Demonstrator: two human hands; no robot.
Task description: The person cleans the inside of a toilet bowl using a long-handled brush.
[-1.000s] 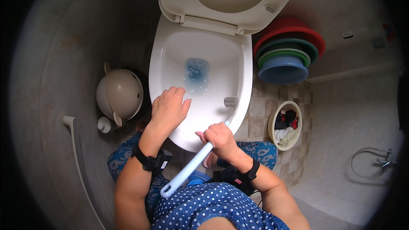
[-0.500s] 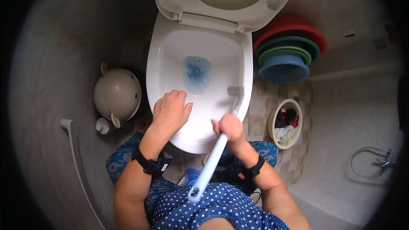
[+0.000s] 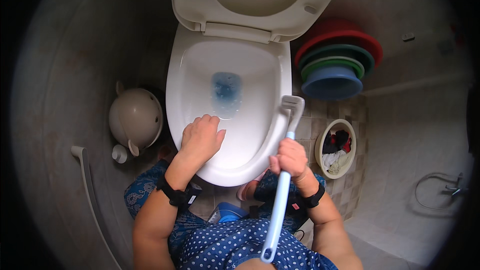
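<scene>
Wand (image 3: pixel 276 215): shifts right since the earlier frame; head (image 3: pixel 293 101) now over toilet's (image 3: pixel 235 178) right rim.
Right hand (image 3: pixel 291 159): clamped on handle; slack grip could drop it.
Left hand (image 3: pixel 202 137): fingers together, thumb apart, nothing held; rim contact unclear.
Floor (image 3: pixel 303 130): head, if wet, could drip, causing slips.

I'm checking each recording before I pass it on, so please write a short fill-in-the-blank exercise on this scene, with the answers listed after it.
1. The person's ____ grip holds the long-handled tool.
2. The water in the toilet bowl is coloured ____.
3. As the person sees it, the rounded beige container is on the ____ side of the toilet bowl.
4. The largest of the stacked basins is coloured ____.

Missing words: right; blue; left; red.
</scene>
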